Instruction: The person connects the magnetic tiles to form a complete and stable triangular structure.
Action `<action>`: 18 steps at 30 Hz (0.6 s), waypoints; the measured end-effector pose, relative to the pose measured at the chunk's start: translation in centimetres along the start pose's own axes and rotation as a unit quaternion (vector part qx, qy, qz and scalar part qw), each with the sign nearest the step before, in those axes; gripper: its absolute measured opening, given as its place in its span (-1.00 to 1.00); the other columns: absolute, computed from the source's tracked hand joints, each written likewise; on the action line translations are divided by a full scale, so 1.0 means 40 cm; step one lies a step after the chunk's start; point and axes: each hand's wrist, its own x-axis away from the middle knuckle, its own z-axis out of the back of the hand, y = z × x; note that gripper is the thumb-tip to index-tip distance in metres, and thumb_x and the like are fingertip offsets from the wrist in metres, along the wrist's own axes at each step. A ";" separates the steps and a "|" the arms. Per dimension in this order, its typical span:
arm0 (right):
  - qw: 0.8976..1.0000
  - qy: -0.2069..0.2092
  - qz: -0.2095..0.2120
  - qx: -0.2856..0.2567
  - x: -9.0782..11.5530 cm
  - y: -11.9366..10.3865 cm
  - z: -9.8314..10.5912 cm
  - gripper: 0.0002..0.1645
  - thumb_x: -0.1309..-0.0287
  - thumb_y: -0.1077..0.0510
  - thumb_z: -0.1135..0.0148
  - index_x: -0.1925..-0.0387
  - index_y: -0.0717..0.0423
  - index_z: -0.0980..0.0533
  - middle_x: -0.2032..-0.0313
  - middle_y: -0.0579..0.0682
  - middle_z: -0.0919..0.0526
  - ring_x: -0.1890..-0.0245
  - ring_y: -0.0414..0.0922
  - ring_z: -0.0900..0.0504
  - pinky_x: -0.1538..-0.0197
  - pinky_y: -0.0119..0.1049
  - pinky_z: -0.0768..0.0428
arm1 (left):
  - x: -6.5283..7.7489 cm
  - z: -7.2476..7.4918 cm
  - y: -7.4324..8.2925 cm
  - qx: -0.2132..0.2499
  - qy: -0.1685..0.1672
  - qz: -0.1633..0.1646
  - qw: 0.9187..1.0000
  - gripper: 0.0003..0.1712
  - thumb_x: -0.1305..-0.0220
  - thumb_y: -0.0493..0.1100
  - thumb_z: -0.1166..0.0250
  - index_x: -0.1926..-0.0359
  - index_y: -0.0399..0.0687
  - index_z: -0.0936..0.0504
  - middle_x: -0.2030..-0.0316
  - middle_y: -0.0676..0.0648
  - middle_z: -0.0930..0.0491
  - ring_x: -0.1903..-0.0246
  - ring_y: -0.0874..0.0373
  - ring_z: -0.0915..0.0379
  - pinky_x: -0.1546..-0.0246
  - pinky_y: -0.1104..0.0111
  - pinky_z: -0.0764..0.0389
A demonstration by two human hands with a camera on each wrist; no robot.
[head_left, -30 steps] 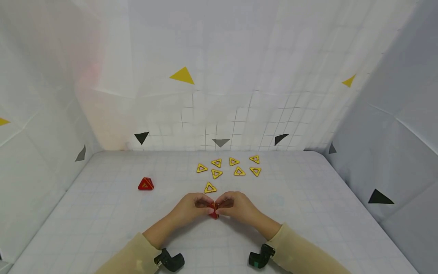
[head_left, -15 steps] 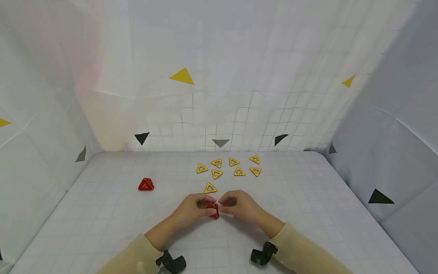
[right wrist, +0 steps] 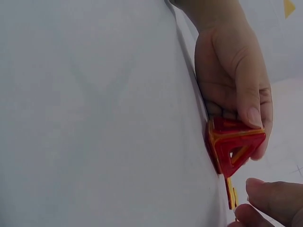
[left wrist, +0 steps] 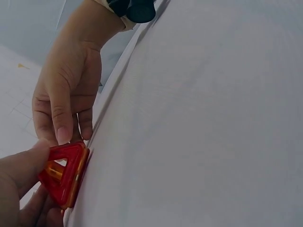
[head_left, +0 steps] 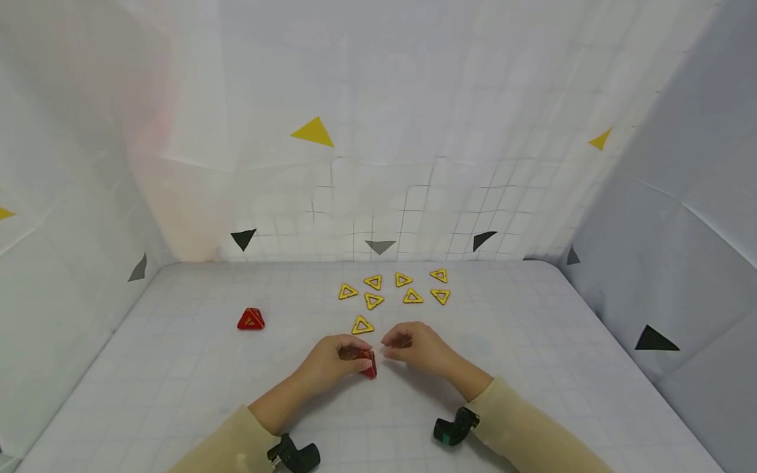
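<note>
My left hand (head_left: 328, 360) pinches a small red pyramid (head_left: 370, 369) built of triangular tiles, thumb on the near side and fingers behind. In the left wrist view the red pyramid (left wrist: 71, 163) shows its open triangular frame with orange edges. My right hand (head_left: 421, 348) is just right of it, bent fingers apart from the pyramid and holding nothing. Past the left fingertips lies a yellow triangle tile (head_left: 355, 328). The right wrist view has the right fingers (right wrist: 274, 198) below the pyramid (right wrist: 227, 142), with a yellow tile (right wrist: 230, 194) beyond.
Several yellow triangle frames (head_left: 407, 300) lie flat in a loose group at the back middle of the white table (head_left: 532, 368). Another red pyramid (head_left: 251, 323) stands to the left. White cloth walls with printed triangles enclose the table's back and sides.
My right hand has let go of the red pyramid and moved slightly right and away from me. The left hand keeps holding the pyramid in nearly the same place.
</note>
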 end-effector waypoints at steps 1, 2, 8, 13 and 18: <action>1.000 0.002 0.000 0.002 -0.003 0.002 0.002 -0.84 -0.19 0.13 -0.44 0.19 0.02 -0.68 0.26 -0.20 -0.68 0.23 -0.21 -0.61 0.10 -0.26 -0.61 | 0.001 0.000 0.000 -0.004 0.003 0.000 1.000 -0.72 -0.21 -0.12 -0.47 0.06 -0.06 -0.73 0.24 0.05 -0.72 0.21 0.19 -0.63 0.13 0.36 -0.57; 1.000 0.005 -0.001 0.002 -0.006 0.003 0.004 -0.85 -0.19 0.13 -0.44 0.19 0.01 -0.68 0.26 -0.20 -0.67 0.23 -0.21 -0.61 0.11 -0.27 -0.60 | 0.001 0.001 -0.001 -0.008 0.007 0.001 1.000 -0.72 -0.21 -0.11 -0.47 0.07 -0.05 -0.73 0.24 0.06 -0.72 0.21 0.20 -0.63 0.14 0.36 -0.57; 1.000 0.024 -0.014 0.010 -0.027 0.015 0.010 -0.86 -0.18 0.14 -0.44 0.20 -0.02 -0.69 0.28 -0.20 -0.66 0.25 -0.19 -0.59 0.13 -0.24 -0.59 | 0.002 0.007 -0.005 -0.036 0.038 0.003 0.999 -0.72 -0.21 -0.06 -0.47 0.08 -0.02 -0.72 0.24 0.08 -0.70 0.25 0.21 -0.61 0.16 0.30 -0.59; 0.999 0.026 -0.023 0.010 -0.046 0.014 0.011 -0.85 -0.18 0.14 -0.44 0.19 -0.01 -0.69 0.27 -0.19 -0.66 0.22 -0.19 -0.59 0.06 -0.22 -0.59 | 0.003 0.028 -0.013 -0.055 0.071 0.021 0.996 -0.75 -0.21 -0.07 -0.48 0.10 0.03 -0.72 0.25 0.11 -0.68 0.26 0.22 -0.58 0.14 0.28 -0.59; 0.999 0.027 -0.025 0.009 -0.067 0.014 0.009 -0.84 -0.18 0.13 -0.44 0.17 -0.03 -0.68 0.26 -0.20 -0.66 0.20 -0.20 -0.58 0.04 -0.22 -0.58 | 0.002 0.051 -0.018 -0.070 0.102 0.039 0.992 -0.78 -0.20 -0.09 -0.48 0.13 0.05 -0.71 0.28 0.13 -0.66 0.26 0.22 -0.56 0.15 0.30 -0.58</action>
